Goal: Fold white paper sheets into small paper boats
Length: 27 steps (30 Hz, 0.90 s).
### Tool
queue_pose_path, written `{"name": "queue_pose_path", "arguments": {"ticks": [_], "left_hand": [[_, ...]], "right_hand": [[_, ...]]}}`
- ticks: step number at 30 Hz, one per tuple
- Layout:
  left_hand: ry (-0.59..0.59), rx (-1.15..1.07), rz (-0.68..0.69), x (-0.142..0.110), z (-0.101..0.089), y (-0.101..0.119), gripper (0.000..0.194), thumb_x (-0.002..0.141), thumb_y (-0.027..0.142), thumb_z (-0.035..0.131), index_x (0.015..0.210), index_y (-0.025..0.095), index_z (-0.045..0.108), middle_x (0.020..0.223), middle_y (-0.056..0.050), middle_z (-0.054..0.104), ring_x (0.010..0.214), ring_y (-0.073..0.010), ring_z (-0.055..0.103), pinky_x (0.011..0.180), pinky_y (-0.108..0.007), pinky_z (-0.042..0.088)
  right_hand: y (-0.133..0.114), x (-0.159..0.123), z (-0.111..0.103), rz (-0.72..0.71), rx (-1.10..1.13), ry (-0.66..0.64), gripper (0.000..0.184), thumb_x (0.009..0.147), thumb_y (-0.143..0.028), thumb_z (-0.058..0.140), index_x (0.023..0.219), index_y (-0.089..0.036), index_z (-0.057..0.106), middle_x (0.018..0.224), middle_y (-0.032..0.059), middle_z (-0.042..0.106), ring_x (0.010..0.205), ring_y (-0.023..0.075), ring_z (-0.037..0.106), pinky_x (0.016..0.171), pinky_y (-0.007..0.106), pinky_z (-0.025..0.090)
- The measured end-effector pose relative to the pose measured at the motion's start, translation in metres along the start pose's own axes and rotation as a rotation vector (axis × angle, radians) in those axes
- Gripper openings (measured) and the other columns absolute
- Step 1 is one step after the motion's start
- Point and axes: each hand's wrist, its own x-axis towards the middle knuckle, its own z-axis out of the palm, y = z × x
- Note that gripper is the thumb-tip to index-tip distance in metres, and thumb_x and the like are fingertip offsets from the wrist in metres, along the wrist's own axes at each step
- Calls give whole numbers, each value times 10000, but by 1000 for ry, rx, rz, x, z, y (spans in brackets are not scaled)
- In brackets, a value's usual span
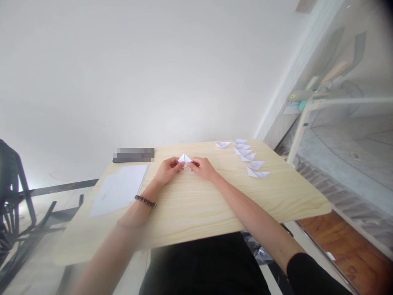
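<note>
The left hand and right hand each pinch a side of a small folded white paper, thumbs toward the body, its peak pointing away between them over the tabletop. That piece looks part-folded: it has creases and a point, but not the long boat shape of the others. To the right of the right hand, mostly farther from the body, lie several paper boats, apparently finished (one sits apart, nearer the hand). Left of the left hand, white sheets lie flat, seemingly unfolded.

Fingers cover the folded paper's lower corners, so its inner folds cannot be made out. The boats overlap, making an exact count uncertain; beyond the left hand, a dark, long object is pixelated past recognition.
</note>
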Motion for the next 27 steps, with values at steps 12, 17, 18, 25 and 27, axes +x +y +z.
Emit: {"name": "queue_pose_path", "arguments": {"ticks": [12,17,18,25,27], "left_hand": [[-97,20,-7,-1,-6,-3,318,681,423,573,799,128,585,709,-27,604,647,-137,535,588,-245,395],[-102,18,-33,-1,-5,-5,322,680,429,578,790,127,586,728,-38,616,674,-149,555,624,-258,412],[-97,14,-34,-1,-4,-4,329,678,434,580,797,128,586,724,-38,617,679,-151,558,630,-259,414],[-127,-21,-36,-1,-3,-4,366,686,433,587,866,114,583,789,-50,628,729,-164,565,643,-258,417],[-170,-33,-22,0,-5,-5,355,700,418,580,881,113,587,822,-57,632,753,-173,567,650,-262,418]], "right_hand": [[1,-1,1,62,136,-106,371,818,-429,377,673,-138,556,601,0,561,508,64,483,517,182,354],[2,-1,1,88,245,-105,416,831,-452,327,706,-130,559,597,2,536,489,63,468,491,182,372],[3,-1,1,81,246,-102,413,831,-451,328,717,-130,560,597,-1,531,489,62,467,489,182,371],[2,-2,1,15,114,-127,406,841,-429,334,740,-136,596,558,-22,508,497,58,457,516,179,343],[0,-2,0,4,96,-144,403,844,-420,332,743,-139,602,547,-26,501,498,58,452,518,178,335]]}}
